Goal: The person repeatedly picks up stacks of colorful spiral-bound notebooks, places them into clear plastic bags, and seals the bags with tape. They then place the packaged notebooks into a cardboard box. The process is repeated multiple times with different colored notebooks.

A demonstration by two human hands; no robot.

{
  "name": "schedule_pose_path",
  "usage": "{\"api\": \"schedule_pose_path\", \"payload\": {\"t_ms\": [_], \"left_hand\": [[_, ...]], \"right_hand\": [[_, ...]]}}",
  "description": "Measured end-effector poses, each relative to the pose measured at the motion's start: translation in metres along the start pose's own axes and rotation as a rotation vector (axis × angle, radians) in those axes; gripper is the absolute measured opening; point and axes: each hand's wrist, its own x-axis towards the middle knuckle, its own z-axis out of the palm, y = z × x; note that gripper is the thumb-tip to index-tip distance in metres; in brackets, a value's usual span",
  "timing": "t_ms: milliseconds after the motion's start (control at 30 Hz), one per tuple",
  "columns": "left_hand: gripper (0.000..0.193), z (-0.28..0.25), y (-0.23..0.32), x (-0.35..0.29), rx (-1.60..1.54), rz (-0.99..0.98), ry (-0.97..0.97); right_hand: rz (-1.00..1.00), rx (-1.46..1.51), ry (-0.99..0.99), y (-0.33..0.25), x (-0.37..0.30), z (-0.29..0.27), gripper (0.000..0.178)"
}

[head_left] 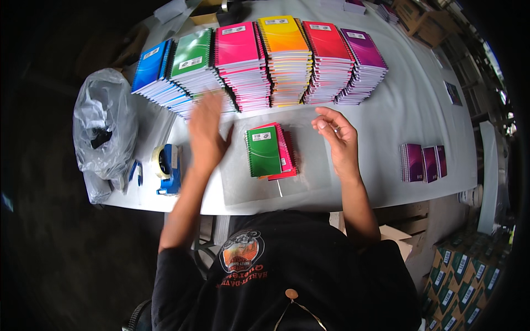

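My left hand (207, 132), blurred by motion, is raised just in front of the stack of green spiral notebooks (191, 53). Its fingers stretch forward, the thumb stands apart, and no object shows in it. My right hand (339, 134) hovers right of the small pile, fingers loosely curved and apart, holding nothing. Between the hands lies that pile, slightly fanned, with a green notebook (265, 151) on top and pink and red ones (286, 154) showing beneath. Under the pile is a clear plastic sheet or bag (237, 187); I cannot tell which.
Tall notebook stacks line the back: blue (150, 67), pink (237, 44), yellow (284, 34), red (329, 42) and purple (364, 48). A blue tape dispenser (173, 171), pens (136, 172) and a clear plastic bag (105, 121) sit left. Small purple notebooks (430, 163) lie right.
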Motion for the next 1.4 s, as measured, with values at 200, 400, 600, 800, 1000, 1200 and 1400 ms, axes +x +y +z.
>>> {"api": "schedule_pose_path", "payload": {"t_ms": [200,400,600,800,1000,1200,1400], "left_hand": [[0.034,-0.028,-0.067,0.065,0.309,0.005,0.016],[0.041,-0.039,0.020,0.021,0.055,0.182,0.126],[0.063,0.043,0.078,-0.108,-0.085,0.023,-0.382],[0.077,-0.046,-0.061,0.036,0.313,-0.109,0.062],[0.024,-0.098,-0.115,0.038,0.529,-0.155,0.071],[0.030,-0.024,0.040,-0.046,-0.016,0.091,0.087],[0.055,0.045,0.074,-0.101,-0.205,-0.405,-0.096]], "right_hand": [[-0.019,0.015,-0.087,-0.004,0.000,0.009,0.028],[0.067,-0.013,0.065,0.014,-0.012,-0.026,0.033],[0.264,-0.158,-0.023,0.070,-0.012,-0.009,0.048],[0.251,-0.257,-0.044,0.080,-0.012,-0.001,0.058],[0.364,-0.397,-0.027,0.127,-0.014,-0.003,0.070],[0.602,-0.096,-0.056,0.158,-0.029,0.000,0.087],[0.679,-0.188,-0.092,0.124,-0.018,0.011,0.096]]}}
